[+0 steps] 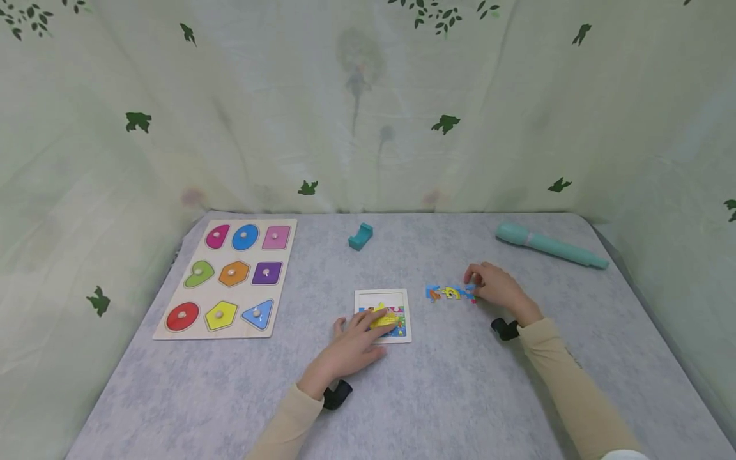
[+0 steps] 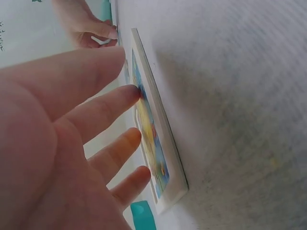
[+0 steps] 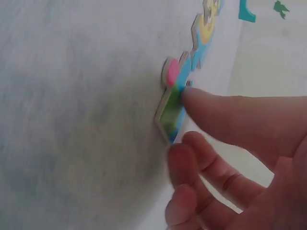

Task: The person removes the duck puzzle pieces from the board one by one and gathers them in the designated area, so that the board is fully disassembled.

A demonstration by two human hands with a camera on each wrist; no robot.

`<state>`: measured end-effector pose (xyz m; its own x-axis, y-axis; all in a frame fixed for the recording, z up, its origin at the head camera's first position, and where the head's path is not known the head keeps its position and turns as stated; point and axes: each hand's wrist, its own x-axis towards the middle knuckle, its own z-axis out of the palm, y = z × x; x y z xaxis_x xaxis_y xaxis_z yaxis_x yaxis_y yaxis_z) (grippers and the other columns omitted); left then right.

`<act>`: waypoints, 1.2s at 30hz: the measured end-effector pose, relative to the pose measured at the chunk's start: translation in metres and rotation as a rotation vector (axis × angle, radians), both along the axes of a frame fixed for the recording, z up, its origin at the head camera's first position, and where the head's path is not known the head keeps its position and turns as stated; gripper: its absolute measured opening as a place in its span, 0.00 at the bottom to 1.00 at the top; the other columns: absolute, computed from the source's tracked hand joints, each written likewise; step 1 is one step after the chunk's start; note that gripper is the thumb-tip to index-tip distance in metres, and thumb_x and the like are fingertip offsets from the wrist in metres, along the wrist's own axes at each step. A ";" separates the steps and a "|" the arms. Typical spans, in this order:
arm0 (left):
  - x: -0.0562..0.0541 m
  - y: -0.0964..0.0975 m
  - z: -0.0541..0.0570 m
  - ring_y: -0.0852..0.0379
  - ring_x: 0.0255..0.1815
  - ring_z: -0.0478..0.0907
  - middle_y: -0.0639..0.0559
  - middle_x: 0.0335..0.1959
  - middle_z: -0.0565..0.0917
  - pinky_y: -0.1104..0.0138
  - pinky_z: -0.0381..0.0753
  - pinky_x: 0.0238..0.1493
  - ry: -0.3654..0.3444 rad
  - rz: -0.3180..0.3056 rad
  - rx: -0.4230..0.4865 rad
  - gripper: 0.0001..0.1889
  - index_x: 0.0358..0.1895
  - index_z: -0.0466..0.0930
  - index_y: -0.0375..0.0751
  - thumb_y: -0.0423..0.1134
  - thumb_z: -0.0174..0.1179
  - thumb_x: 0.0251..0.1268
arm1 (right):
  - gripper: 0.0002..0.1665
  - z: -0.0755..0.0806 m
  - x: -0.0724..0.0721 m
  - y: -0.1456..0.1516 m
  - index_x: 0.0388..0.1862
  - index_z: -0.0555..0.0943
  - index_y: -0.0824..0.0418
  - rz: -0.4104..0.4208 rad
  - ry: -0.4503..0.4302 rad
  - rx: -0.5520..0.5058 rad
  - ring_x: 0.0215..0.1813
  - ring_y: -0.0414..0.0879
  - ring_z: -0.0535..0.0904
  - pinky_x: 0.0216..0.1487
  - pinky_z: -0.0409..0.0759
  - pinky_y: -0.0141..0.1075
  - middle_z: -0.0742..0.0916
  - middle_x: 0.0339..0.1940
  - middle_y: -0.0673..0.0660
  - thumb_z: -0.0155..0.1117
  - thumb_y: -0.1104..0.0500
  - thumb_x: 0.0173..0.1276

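My left hand (image 1: pixel 353 348) lies with its fingers outstretched over a small framed jigsaw puzzle (image 1: pixel 409 333), fingertips resting on its picture. A yellow figure on blue shows between the fingers, and the upper strip of the frame is bare. Off to the right, my right hand (image 1: pixel 499 289) bends its fingers at the end of a short row of loose puzzle pieces (image 1: pixel 451 293). It pinches the end puzzle piece (image 3: pixel 171 112), which is green, blue and pink, with thumb and fingertips at its edges. That piece lies low over the table, in line with the others.
At the left lies a wooden shape board (image 1: pixel 255 255) with several coloured knobbed shapes. A teal notched block (image 1: pixel 361 236) sits behind the puzzle. Toward the back right lies a long teal wand-like object (image 1: pixel 552 246). Pale curtains (image 1: pixel 368 128) enclose the table's back and sides.
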<state>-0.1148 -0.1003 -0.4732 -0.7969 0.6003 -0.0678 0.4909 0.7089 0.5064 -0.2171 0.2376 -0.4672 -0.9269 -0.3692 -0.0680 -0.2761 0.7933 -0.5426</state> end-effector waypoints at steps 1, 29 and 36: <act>0.000 -0.001 0.000 0.41 0.73 0.50 0.48 0.74 0.57 0.35 0.45 0.59 0.001 0.001 0.001 0.24 0.68 0.69 0.49 0.45 0.55 0.71 | 0.09 0.000 0.001 -0.003 0.38 0.78 0.62 -0.001 -0.005 -0.038 0.33 0.50 0.73 0.33 0.72 0.42 0.78 0.34 0.58 0.62 0.72 0.61; 0.001 -0.001 0.005 0.40 0.73 0.51 0.46 0.74 0.57 0.29 0.44 0.57 -0.015 0.019 -0.051 0.23 0.67 0.71 0.53 0.44 0.55 0.70 | 0.14 -0.008 0.025 -0.121 0.40 0.79 0.61 0.280 -0.076 -0.249 0.35 0.44 0.72 0.38 0.73 0.35 0.79 0.33 0.52 0.65 0.73 0.56; 0.000 -0.001 0.004 0.39 0.73 0.51 0.47 0.74 0.57 0.29 0.45 0.57 -0.013 0.020 -0.050 0.22 0.67 0.71 0.53 0.45 0.55 0.71 | 0.15 -0.009 0.026 -0.124 0.44 0.81 0.58 0.273 -0.049 -0.203 0.35 0.43 0.70 0.37 0.72 0.34 0.77 0.34 0.52 0.66 0.71 0.59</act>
<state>-0.1146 -0.1011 -0.4691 -0.8076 0.5799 -0.1072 0.4702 0.7429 0.4765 -0.1907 0.1133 -0.4762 -0.7893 -0.6139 -0.0097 -0.4331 0.5679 -0.7000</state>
